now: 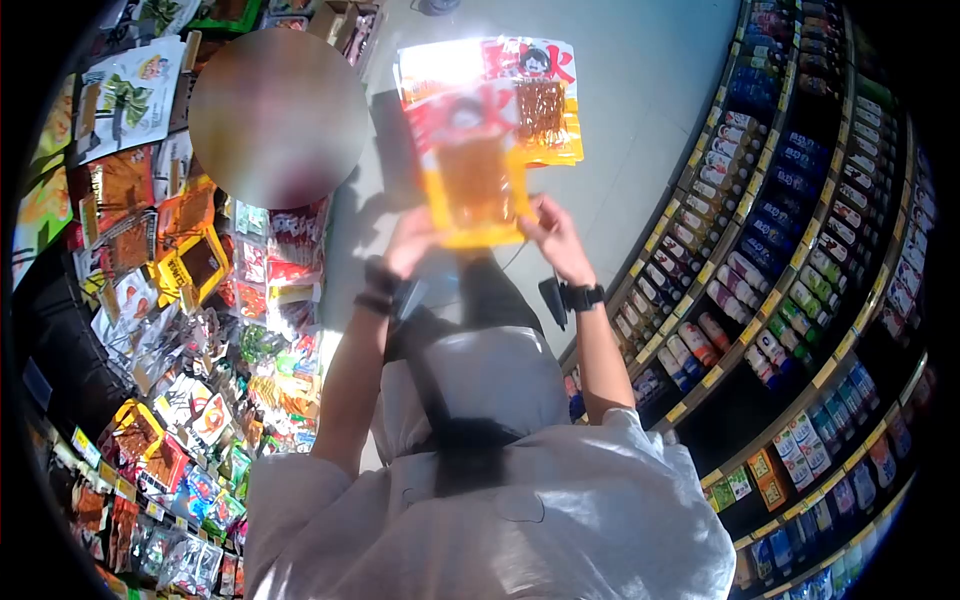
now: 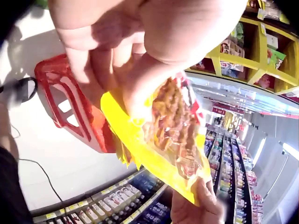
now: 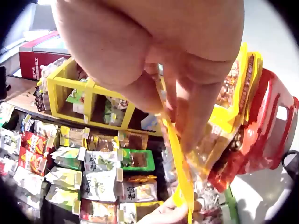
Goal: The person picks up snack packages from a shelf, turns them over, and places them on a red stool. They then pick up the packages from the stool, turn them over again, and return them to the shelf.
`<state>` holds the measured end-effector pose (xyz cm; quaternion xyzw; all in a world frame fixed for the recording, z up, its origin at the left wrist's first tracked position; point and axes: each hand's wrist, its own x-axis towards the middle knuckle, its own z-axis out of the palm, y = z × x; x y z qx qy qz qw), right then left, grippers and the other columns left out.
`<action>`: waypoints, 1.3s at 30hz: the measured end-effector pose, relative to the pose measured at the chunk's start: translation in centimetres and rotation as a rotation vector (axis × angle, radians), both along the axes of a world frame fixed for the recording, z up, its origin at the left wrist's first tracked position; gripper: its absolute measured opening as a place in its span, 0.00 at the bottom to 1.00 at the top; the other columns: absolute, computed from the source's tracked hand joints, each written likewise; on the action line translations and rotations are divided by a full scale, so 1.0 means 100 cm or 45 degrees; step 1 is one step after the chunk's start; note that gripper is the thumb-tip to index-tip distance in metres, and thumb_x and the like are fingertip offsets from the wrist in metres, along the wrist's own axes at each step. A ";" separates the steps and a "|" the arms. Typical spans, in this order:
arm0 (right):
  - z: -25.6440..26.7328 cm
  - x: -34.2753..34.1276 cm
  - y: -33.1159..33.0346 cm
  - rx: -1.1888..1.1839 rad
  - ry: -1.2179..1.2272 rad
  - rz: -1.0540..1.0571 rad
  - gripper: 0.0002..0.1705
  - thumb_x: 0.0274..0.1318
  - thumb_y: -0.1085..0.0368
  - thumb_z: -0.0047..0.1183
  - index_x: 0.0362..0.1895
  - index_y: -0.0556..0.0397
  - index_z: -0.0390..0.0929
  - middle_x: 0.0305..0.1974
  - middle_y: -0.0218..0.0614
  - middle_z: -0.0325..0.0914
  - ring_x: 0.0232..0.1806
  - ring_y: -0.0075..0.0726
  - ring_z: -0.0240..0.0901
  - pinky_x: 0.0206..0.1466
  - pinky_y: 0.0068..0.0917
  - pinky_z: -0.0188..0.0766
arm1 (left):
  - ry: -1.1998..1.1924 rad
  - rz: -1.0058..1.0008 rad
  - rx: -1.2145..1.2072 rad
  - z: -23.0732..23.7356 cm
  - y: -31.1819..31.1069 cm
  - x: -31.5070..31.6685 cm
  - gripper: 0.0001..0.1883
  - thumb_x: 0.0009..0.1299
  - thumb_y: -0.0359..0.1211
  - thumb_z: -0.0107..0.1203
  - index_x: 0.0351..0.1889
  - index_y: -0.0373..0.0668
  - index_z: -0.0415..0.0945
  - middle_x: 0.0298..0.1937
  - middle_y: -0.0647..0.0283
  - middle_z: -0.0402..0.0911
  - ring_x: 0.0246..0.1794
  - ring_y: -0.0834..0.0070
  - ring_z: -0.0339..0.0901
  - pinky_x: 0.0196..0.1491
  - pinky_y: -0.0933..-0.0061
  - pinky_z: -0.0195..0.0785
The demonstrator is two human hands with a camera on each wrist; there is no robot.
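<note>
A yellow, red and white snack bag [image 1: 475, 185] with a clear window is held up by its two lower corners. The left hand [image 1: 412, 240] pinches one corner, thumb on the bag [image 2: 180, 135] in the left wrist view. At the other corner the right hand [image 1: 555, 240] pinches the edge; in the right wrist view the bag [image 3: 175, 158] shows nearly edge-on below the right hand [image 3: 159, 60]. Similar bags [image 1: 545, 100] lie just beyond the held one, over a red basket [image 2: 70, 100] seen in the left wrist view.
Shelves of packaged snacks [image 1: 150, 330] stand on the left, and shelves of bottles [image 1: 770, 230] curve along the right. A yellow divided rack [image 3: 88, 100] rises behind the snack packs. Pale floor [image 1: 640, 130] lies between the two sides.
</note>
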<state>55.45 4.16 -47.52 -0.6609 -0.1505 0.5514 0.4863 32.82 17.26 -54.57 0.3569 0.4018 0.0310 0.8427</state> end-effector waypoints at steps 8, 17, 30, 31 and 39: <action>0.038 -0.040 0.006 0.136 0.478 0.653 0.11 0.55 0.74 0.58 0.40 0.51 0.71 0.35 0.20 0.66 0.36 0.15 0.62 0.39 0.18 0.63 | 0.506 -0.381 1.131 0.100 -0.014 -0.088 0.06 0.63 0.26 0.57 0.37 0.37 0.79 0.33 0.54 0.83 0.35 0.62 0.81 0.39 0.66 0.72; 0.052 -0.119 0.038 0.253 0.443 0.345 0.16 0.58 0.66 0.58 0.50 0.59 0.79 0.43 0.30 0.80 0.43 0.23 0.73 0.48 0.23 0.71 | 0.567 -0.095 1.364 0.176 -0.006 -0.134 0.12 0.60 0.24 0.62 0.42 0.34 0.76 0.43 0.53 0.82 0.43 0.65 0.80 0.47 0.69 0.72; 0.153 -0.351 0.104 0.204 0.208 0.615 0.11 0.59 0.64 0.59 0.42 0.57 0.80 0.32 0.23 0.78 0.29 0.15 0.70 0.32 0.19 0.67 | -0.052 0.609 0.381 0.184 -0.041 -0.361 0.15 0.68 0.29 0.58 0.52 0.34 0.74 0.42 0.63 0.82 0.41 0.79 0.79 0.45 0.77 0.74; 0.160 -0.388 0.113 0.194 0.225 0.667 0.11 0.59 0.64 0.59 0.42 0.58 0.81 0.33 0.25 0.79 0.30 0.16 0.71 0.33 0.19 0.68 | -0.059 0.754 0.398 0.193 -0.047 -0.390 0.19 0.67 0.27 0.59 0.56 0.35 0.71 0.47 0.64 0.80 0.45 0.80 0.77 0.48 0.76 0.72; 0.181 -0.662 0.160 0.331 0.160 1.326 0.07 0.63 0.64 0.54 0.37 0.55 0.79 0.26 0.18 0.74 0.26 0.11 0.65 0.27 0.16 0.61 | 0.559 1.756 0.934 0.242 -0.083 -0.601 0.22 0.66 0.25 0.61 0.58 0.35 0.70 0.53 0.64 0.78 0.51 0.79 0.74 0.55 0.75 0.68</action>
